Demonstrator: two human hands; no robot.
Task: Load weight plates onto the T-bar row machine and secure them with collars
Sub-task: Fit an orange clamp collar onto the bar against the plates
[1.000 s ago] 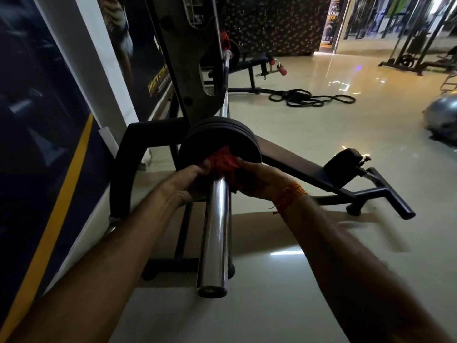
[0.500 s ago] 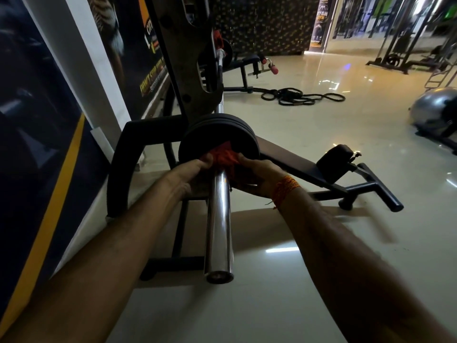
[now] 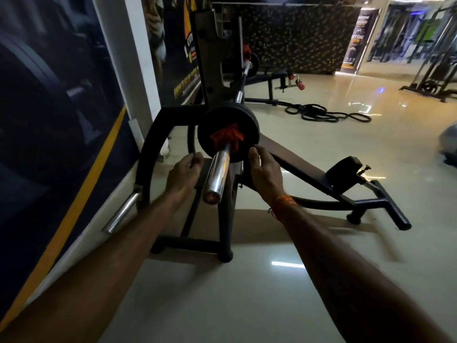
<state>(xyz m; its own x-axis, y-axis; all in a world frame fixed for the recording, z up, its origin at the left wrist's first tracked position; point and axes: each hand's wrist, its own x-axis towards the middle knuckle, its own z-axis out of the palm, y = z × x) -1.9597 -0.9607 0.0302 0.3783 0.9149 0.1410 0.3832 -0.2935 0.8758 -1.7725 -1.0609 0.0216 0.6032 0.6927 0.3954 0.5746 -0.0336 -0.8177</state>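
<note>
A stack of black weight plates [image 3: 220, 121] sits on the chrome sleeve [image 3: 217, 173] of the T-bar row machine. A red collar [image 3: 226, 137] clamps the sleeve, pressed against the outer plate. My left hand [image 3: 183, 173] hovers left of the sleeve, below the plates, fingers loosely curled and holding nothing. My right hand [image 3: 263, 167] is on the sleeve's right side, fingers apart, its fingertips close to the plate's lower rim. Neither hand touches the collar.
The machine's curved black frame [image 3: 150, 157] and a chrome peg [image 3: 121, 214] stand at left by the wall. A black padded bench [image 3: 343, 167] with floor legs lies at right. Coiled battle ropes [image 3: 321, 115] lie on the glossy floor behind.
Both hands have let go of the red collar and drawn back toward me. The collar stays on the sleeve against the plates. The view has pulled back and up.
</note>
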